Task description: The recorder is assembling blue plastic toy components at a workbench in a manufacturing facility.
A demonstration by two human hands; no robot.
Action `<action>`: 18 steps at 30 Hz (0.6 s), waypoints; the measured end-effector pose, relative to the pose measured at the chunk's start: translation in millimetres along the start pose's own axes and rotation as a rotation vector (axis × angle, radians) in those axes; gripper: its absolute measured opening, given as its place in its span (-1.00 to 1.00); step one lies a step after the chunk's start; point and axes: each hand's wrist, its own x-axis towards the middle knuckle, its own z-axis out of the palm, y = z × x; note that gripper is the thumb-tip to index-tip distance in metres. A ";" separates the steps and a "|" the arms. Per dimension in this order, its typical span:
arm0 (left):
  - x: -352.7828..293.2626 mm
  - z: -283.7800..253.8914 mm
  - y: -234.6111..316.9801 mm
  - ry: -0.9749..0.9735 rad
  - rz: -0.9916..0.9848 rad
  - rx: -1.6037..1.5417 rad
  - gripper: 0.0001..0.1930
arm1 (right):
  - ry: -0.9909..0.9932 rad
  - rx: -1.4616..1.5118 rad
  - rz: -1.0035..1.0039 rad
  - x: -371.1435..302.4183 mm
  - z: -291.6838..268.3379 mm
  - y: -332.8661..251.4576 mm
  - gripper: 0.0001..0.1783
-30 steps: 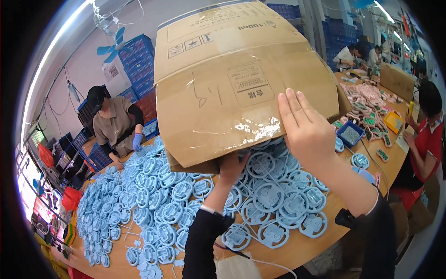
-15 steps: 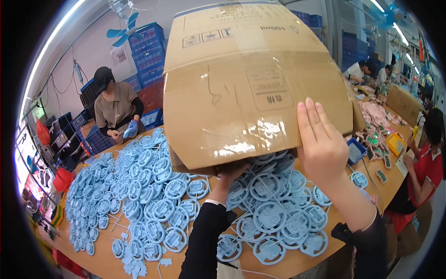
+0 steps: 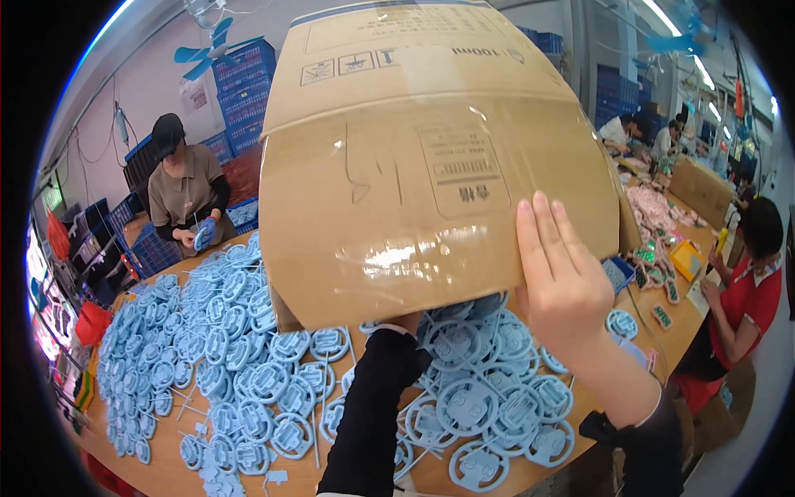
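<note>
A big brown cardboard box is tilted over the table, its flap hanging toward me. My right hand holds the flap's lower right edge, its fingers straight along the outer face and its thumb out of sight. Under the flap goes my left hand; only a sliver by the wrist shows, and its fingers are hidden. Light-blue plastic wheel-shaped parts lie heaped below the box opening. A wider pile of similar blue parts, mixed with thin sticks, spreads to the left.
Across the table at left, a person in a cap handles a blue piece. Another person in red sits at right. Beyond the box are pink parts, a yellow tray and a blue basket. Blue crates stand stacked behind.
My left hand has gone further under the flap, so less of it shows. The box and my right hand sit slightly lower and further left in view, as the whole scene has shifted left.
</note>
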 end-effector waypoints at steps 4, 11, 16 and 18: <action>28.9 12.2 17.6 -0.049 0.072 -0.189 -0.38 | -0.017 -0.089 -0.033 -7.9 -14.9 -5.6 -0.72; 8.1 24.3 17.4 -0.302 0.112 -0.402 -0.39 | 0.015 -0.042 0.000 -10.5 -2.7 1.7 -0.70; -13.4 3.4 30.0 -0.552 -0.039 -0.967 -0.43 | 0.038 -0.017 0.004 5.6 1.3 5.2 -0.62; -33.9 6.6 -24.3 -0.433 0.216 -0.276 -0.40 | 0.081 0.049 0.033 22.4 3.6 -7.6 -0.55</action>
